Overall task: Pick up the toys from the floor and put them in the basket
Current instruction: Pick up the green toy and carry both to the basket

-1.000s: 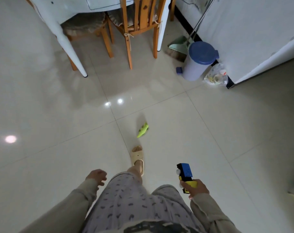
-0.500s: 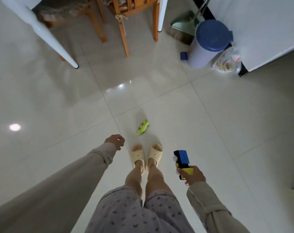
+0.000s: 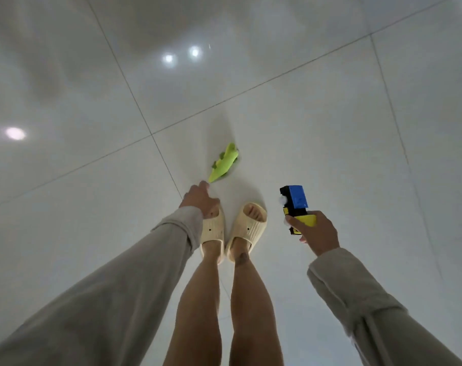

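A lime-green crocodile-shaped toy (image 3: 224, 165) lies on the glossy white floor tiles just ahead of my feet. My left hand (image 3: 200, 198) reaches down to it, fingertips at the toy's near tip; the hand holds nothing and whether it touches the toy I cannot tell. My right hand (image 3: 315, 231) hovers to the right at about the same height, shut on a blue, black and yellow toy train (image 3: 295, 206) that points away from me. No basket is in view.
My two feet in cream slippers (image 3: 248, 228) stand side by side right below the green toy. Pale tiles with dark grout lines (image 3: 264, 83) and bright lamp reflections fill everything else.
I have bent down and the view has tilted to the floor; chairs, table and blue bin have left the frame. My left hand dropped from beside my feet to the green toy's tip.
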{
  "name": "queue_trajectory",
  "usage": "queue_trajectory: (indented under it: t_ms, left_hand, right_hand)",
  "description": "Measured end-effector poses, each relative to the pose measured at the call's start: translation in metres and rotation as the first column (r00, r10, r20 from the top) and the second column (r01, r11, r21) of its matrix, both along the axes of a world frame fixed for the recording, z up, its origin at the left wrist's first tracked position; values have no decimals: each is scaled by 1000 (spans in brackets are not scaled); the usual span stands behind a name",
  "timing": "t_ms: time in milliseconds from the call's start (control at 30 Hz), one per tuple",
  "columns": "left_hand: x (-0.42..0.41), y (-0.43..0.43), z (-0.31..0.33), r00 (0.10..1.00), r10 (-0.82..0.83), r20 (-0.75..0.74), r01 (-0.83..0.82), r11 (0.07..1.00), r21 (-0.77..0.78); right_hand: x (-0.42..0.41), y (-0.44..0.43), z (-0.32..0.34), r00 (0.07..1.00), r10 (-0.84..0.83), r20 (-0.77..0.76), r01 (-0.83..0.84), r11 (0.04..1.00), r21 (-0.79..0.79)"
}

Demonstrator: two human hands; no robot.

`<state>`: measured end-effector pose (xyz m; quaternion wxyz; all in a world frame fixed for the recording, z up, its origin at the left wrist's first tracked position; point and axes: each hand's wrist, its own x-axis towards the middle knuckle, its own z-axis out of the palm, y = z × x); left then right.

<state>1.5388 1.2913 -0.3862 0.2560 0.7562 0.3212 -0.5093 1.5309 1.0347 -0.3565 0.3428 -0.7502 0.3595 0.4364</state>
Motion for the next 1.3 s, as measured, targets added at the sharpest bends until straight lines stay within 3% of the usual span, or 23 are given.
queue_trajectory:
  t_ms: [267, 433, 633, 867, 1033, 1200, 1300]
  left_hand:
    - [53, -24, -214, 977, -188, 103, 169, 971, 168]
    - [46, -25, -248, 966, -243, 91, 222, 954, 202]
    - [8, -1, -117, 984, -155, 86, 156, 988, -5]
    - [-42, 55, 130, 1000, -2, -1, 2, 999, -40]
    - [-67, 82, 297, 970, 229, 75, -225, 972, -61]
    - [-101, 99, 381, 947, 283, 152, -275, 959, -69]
    - [-129, 116, 385, 951, 289, 113, -283, 957, -68]
  right_hand:
    - [-25, 10, -171, 987, -159, 37, 157, 986, 57]
    - [-36, 20, -200, 977, -210, 14, 209, 975, 78]
    - [-33, 32, -102, 994, -112, -18, 113, 992, 51]
    - [-32, 39, 115, 996, -75, -54, 78, 996, 49]
    - [-37, 36, 258, 990, -140, -25, 141, 989, 39]
    - [-55, 38, 339, 997, -62, 35, 61, 997, 49]
    - [-64, 36, 360, 995, 86, 47, -88, 995, 47]
